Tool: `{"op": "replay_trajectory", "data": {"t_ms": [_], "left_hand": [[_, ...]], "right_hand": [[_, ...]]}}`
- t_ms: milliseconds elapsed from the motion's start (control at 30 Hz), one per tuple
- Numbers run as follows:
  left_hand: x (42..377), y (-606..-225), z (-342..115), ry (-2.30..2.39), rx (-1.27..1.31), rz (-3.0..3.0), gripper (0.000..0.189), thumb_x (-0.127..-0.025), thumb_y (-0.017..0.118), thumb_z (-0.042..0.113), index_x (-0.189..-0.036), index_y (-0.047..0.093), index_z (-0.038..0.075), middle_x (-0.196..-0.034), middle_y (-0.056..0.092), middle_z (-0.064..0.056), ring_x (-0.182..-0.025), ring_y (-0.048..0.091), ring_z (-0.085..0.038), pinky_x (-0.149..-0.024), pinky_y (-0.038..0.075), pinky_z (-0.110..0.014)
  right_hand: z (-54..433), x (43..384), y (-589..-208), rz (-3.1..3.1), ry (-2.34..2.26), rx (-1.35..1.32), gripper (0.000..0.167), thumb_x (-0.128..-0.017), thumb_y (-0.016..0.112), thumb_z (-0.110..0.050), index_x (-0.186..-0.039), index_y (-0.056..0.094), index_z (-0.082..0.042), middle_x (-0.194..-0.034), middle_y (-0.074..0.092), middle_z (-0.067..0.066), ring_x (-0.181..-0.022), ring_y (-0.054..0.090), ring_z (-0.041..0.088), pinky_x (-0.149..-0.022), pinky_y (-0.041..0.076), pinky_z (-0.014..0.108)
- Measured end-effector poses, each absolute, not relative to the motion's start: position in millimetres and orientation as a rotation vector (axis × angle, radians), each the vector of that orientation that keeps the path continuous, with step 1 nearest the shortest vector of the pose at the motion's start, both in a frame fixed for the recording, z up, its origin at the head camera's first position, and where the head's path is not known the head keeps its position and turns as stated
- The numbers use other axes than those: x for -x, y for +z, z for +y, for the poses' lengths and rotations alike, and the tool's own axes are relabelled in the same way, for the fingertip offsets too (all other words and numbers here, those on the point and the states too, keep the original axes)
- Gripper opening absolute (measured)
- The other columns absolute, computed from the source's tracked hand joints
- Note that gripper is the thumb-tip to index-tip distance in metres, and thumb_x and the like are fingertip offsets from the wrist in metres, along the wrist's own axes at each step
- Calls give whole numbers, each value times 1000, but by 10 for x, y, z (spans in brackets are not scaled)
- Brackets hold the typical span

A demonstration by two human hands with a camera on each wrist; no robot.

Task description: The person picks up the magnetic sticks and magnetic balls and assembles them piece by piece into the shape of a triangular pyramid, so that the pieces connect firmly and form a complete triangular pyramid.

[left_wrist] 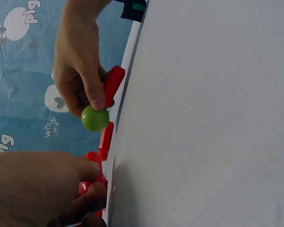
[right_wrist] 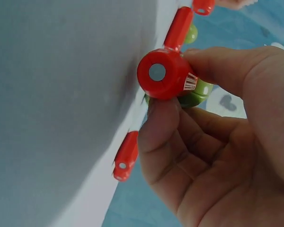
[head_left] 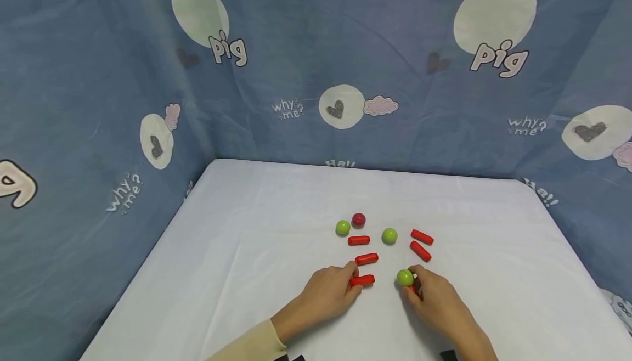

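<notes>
My left hand point(head_left: 327, 291) pinches a short red rod point(head_left: 364, 280) between thumb and fingers, low over the white table. To its right, my right hand point(head_left: 441, 302) holds a green ball point(head_left: 405, 277) together with another red rod point(left_wrist: 114, 84). The right wrist view shows that rod's end point(right_wrist: 163, 74) with a round grey disc in it, and the green ball point(right_wrist: 202, 92) partly hidden behind. Just beyond the left fingertips lies a red rod point(head_left: 367, 258), with a further red rod point(head_left: 359, 240) behind it.
Farther back on the white table point(head_left: 257, 213) sit a green ball point(head_left: 343, 227), a dark red ball point(head_left: 358, 220) and another green ball point(head_left: 389, 236). Two red rods point(head_left: 422, 237) lie beyond the right hand. A blue patterned cloth point(head_left: 296, 48) hangs behind the table.
</notes>
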State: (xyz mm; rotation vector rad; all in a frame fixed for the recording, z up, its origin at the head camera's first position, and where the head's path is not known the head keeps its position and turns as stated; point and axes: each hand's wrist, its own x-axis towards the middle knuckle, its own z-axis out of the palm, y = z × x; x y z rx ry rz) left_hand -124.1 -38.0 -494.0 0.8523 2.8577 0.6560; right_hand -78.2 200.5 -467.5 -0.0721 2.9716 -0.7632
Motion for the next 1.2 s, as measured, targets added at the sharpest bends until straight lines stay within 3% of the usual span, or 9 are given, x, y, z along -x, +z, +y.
{"op": "replay_trajectory", "data": {"t_ms": [1200], "left_hand": [[1206, -4947, -282, 617, -927, 2869, 19, -95, 71, 31, -101, 61, 16, -55, 40, 11, -47, 37, -5, -45, 27, -20]], "right_hand": [[1716, 836, -4709, 2913, -770, 38, 34, -86, 82, -20, -112, 68, -2, -74, 58, -3, -68, 51, 12, -62, 45, 25]]}}
